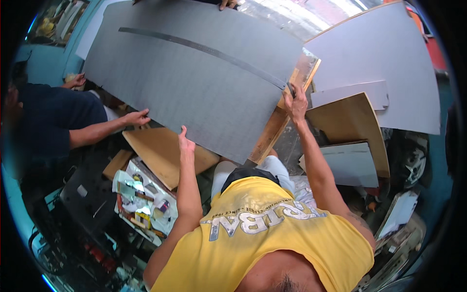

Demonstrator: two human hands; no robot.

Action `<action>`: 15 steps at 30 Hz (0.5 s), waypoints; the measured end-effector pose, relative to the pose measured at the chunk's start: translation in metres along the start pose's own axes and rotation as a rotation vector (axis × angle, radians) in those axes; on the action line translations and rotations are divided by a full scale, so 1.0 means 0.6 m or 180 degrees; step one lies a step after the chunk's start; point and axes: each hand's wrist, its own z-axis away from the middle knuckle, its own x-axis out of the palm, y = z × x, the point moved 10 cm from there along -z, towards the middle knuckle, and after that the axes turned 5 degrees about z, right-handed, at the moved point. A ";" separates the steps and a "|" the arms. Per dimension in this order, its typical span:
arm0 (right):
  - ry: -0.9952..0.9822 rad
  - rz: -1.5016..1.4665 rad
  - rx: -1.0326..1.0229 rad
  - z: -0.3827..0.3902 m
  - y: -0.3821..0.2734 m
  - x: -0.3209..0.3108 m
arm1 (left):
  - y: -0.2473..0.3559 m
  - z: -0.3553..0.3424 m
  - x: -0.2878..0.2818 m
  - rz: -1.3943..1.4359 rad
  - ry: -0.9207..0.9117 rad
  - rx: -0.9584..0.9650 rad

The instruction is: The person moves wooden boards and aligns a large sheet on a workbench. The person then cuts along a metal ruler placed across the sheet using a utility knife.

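Note:
A large grey sheet spreads in front of me, over a wooden plank frame that shows along its right edge. A long dark metal ruler lies slantwise on the sheet. At its near right end, my right hand is closed around a small dark-handled tool, whose exact kind I cannot make out. My left hand grips the sheet's near edge, thumb up, the other fingers mostly hidden. A co-worker's hand touches the same edge farther left.
Left, a person in a dark shirt stands close; another person's hand rests at the far edge. A brown board and a tray of tools lie near left. A large pale panel and a bent brown board stand right.

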 end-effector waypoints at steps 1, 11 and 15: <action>-0.0090 0.0276 -0.0012 -0.012 0.007 0.007 | -0.005 0.007 0.002 -0.0134 0.0257 -0.0027; -0.0785 -0.0008 -0.0210 -0.036 0.008 0.064 | 0.154 0.113 0.110 -0.4207 0.2269 0.3217; -0.0795 0.0146 -0.0151 -0.039 0.031 0.058 | 0.045 0.059 0.418 -0.5024 -0.0050 0.3682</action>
